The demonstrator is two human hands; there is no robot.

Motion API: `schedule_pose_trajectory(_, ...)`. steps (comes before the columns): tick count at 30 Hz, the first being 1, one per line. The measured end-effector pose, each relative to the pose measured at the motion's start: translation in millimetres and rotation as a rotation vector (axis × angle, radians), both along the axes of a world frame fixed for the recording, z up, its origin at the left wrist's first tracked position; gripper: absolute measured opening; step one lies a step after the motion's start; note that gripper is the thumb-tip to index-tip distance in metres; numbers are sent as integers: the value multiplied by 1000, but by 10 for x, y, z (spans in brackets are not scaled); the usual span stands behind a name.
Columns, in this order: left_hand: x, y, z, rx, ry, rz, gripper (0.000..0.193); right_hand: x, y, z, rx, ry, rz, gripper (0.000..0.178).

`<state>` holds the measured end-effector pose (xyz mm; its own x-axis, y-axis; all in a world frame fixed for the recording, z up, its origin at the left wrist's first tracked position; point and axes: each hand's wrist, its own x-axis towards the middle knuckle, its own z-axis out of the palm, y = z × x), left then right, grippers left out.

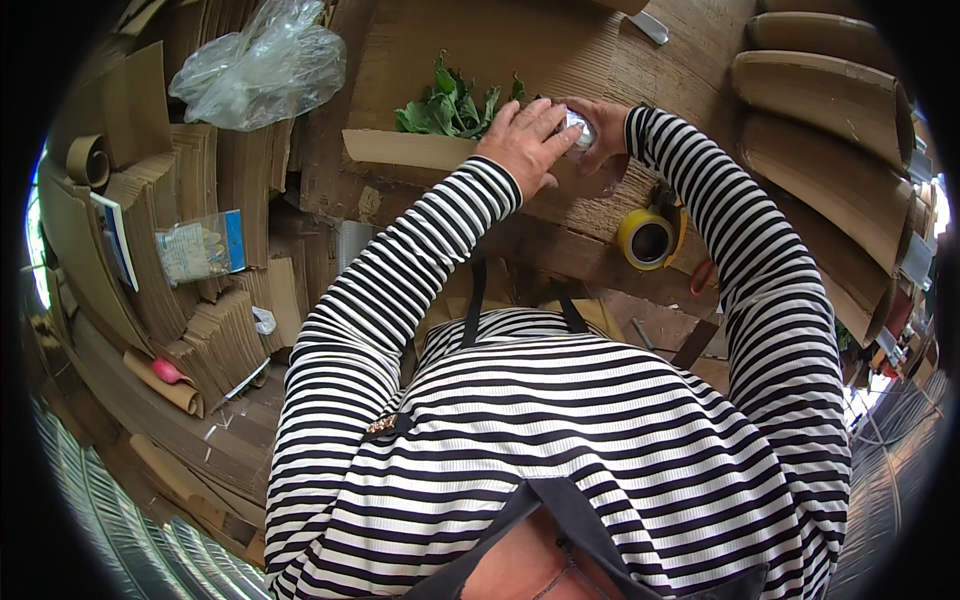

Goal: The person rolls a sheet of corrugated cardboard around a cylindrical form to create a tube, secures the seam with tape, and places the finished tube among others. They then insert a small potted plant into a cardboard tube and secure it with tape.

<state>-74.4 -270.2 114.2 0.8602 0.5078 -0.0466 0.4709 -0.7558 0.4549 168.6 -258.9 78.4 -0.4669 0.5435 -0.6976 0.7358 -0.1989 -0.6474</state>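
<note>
A bunch of green leafy plants lies on a flat sheet of brown cardboard, its lower ends hidden by my left hand. My left hand rests over that end, fingers stretched and thumb apart, fingertips touching a shiny silvery roll-like thing. From the other side my right hand curls round this shiny thing. Its exact kind is hard to tell, since the fingers cover part of it. Both hands are close together above the cardboard's near right part.
A yellow tape roll sits near the table's front edge, with red scissor-like handles beside it. Clear plastic bags and stacked cardboard stand at left. Curved cardboard pieces line the right.
</note>
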Motion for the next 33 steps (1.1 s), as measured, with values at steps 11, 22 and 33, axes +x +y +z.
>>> schedule_pose_trajectory(11, 74, 234, 80, -118, 38, -28, 75, 347, -384, -49, 267, 101, -172, 131)
schedule_pose_trajectory(22, 112, 186, 120, -38, -175, 3, 45, 285, -951, 25, 518, 157, -395, 121)
schedule_pose_trajectory(33, 72, 195, 122, -90, -167, -37, 29, 354, -926, 76, 479, 218, -441, 112)
